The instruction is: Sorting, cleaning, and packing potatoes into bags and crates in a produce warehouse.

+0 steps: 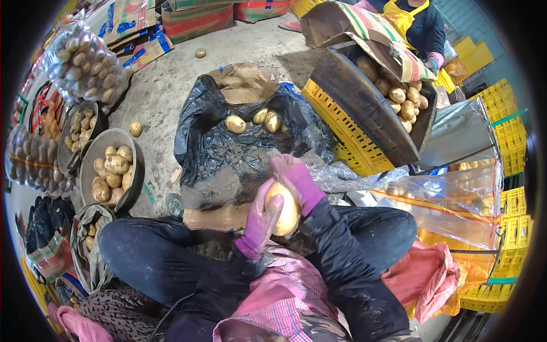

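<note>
My left hand [260, 222], in a pink-purple glove, holds a large pale potato [285, 210] above my lap, thumb across its front. At the potato's upper right side is my right hand [295, 177], gloved alike; it pinches thin, blurred translucent material whose kind I cannot tell. Beyond the hands stands a cardboard box lined with a black plastic bag [198, 115]. Inside it lie a potato [235, 124] at the left and another potato [272, 121] with one beside it, among dirt and crumpled plastic.
A rubber tub of potatoes [136, 171] stands at left, near a filled clear bag [85, 64]. A dark tub [363, 98] of potatoes tilts on a yellow crate [346, 141] at right. Behind it is a person in a yellow apron [404, 19]. Loose potatoes lie on the floor.
</note>
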`<state>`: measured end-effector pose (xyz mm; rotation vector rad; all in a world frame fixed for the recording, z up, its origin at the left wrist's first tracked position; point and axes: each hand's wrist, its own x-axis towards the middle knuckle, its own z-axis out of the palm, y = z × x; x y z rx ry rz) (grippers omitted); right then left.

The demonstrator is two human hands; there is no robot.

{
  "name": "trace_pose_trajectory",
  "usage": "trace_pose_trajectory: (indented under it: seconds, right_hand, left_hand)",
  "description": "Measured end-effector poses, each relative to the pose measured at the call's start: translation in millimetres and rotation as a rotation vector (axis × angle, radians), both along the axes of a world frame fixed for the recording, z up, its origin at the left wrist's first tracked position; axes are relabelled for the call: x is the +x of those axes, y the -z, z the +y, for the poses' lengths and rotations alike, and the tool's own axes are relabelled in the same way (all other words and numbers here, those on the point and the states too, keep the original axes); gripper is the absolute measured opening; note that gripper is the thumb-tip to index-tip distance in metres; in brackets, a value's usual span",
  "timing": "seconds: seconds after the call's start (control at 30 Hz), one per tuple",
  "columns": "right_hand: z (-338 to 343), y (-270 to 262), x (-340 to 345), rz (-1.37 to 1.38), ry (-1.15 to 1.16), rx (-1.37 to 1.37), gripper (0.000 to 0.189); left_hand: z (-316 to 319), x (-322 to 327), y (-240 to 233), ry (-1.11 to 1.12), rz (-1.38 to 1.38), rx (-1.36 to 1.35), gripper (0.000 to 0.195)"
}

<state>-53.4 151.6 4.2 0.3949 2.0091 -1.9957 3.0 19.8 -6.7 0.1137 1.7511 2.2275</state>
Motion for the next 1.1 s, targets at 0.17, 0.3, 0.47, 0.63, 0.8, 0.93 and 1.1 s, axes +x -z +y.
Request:
trace_pose_trajectory:
  seconds: [0.17, 0.3, 0.47, 0.63, 0.8, 0.93, 1.1]
  right_hand:
    - [39, 39, -3, 0.378, -0.090, -0.302, 0.043]
    - [10, -20, 51, 0.067, 0.157, -0.807, 0.062]
    - [-7, 7, 58, 0.131, 0.308, 0.005, 0.070]
    - [-2, 21, 42, 0.242, 0.306, -0.060, 0.041]
    - [-4, -17, 31, 0.129, 0.320, -0.381, 0.040]
    - [16, -18, 40, 0.186, 0.240, -0.296, 0.038]
    - [-15, 7, 68, 0.406, 0.238, 0.620, 0.049]
  left_hand:
    - [-8, -9, -2, 0.376, -0.470, 0.843, 0.070]
    - [-15, -13, -5, 0.358, -0.585, 0.881, 0.072]
    - [-1, -9, -1, 0.060, -0.348, 0.140, 0.040]
    - [9, 5, 0, -0.049, -0.113, -0.062, 0.037]
    - [-1, 6, -3, 0.308, -0.682, 0.802, 0.053]
    - [-4, -5, 21, 0.347, -0.840, 0.870, 0.073]
    - [3, -2, 30, 0.173, -0.595, 0.309, 0.050]
